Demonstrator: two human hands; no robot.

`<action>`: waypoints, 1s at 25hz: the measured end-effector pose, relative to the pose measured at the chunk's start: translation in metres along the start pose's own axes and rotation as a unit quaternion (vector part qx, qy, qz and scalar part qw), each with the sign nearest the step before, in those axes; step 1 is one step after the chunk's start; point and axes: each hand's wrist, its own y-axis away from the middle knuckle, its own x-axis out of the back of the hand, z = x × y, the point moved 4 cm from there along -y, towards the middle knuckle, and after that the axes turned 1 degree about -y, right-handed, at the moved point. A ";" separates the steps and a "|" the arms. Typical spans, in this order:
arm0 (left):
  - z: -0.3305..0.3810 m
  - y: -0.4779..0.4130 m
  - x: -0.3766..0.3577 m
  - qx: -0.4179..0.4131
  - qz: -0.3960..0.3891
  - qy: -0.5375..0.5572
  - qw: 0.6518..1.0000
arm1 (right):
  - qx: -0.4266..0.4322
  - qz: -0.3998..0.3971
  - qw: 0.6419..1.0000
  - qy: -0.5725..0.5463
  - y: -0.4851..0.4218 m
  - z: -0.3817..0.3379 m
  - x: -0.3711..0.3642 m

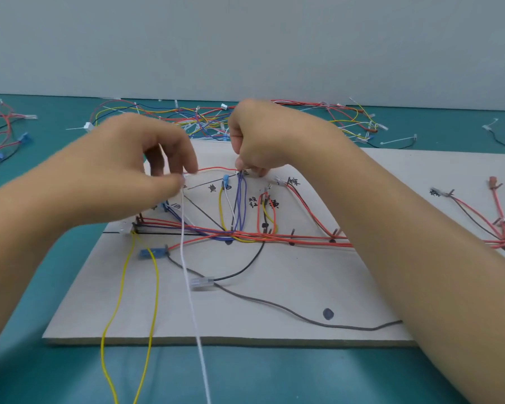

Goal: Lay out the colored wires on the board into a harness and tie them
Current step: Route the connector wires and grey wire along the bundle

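Fingers (pixel 172 182) of the left hand (pixel 134 158) are pinched together on the left end of a thin red wire (pixel 216 169). Those of the right hand (pixel 257 138) are curled and clamped on its right end, low at a marked spot on the far middle of the board (pixel 274 322). The wire spans between the two hands just above the board. A white wire (pixel 191 287) drops from the left pinch (whether it is gripped too, I cannot tell) and runs off the near edge.

This looks like the laying-out step, with no tying begun here. The next move probably calls for seating the right end, then leading the wire down to the red bundle (pixel 274 236) that runs left to right. It needs light tension and care not to drag the purple loops (pixel 241 205) just under the right fingers.

A yellow wire (pixel 155 287) also hangs over the near edge onto the teal worktop (pixel 41 360), where a sleeve or wrist could snag it. Most room for moving lies on the near half of the board, crossed by a black wire (pixel 274 304). A heap of spare wires (pixel 187 118) sits just beyond the far edge, close behind both hands.
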 end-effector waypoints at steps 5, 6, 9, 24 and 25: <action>-0.018 -0.007 -0.011 0.073 -0.012 -0.045 0.996 | 0.019 0.023 0.999 -0.020 0.004 -0.008 0.004; -0.020 -0.007 -0.012 0.075 -0.016 -0.043 0.996 | 0.022 0.026 0.999 -0.021 0.005 -0.009 0.005; -0.026 -0.007 -0.012 0.080 -0.005 -0.032 0.996 | 0.021 0.025 0.998 -0.049 0.007 -0.008 0.006; -0.027 -0.016 -0.021 0.076 0.012 -0.047 0.996 | -0.002 0.000 0.997 -0.083 0.006 -0.006 0.005; -0.028 -0.016 -0.023 0.078 0.010 -0.043 0.996 | -0.001 -0.002 0.997 -0.077 0.007 -0.006 0.005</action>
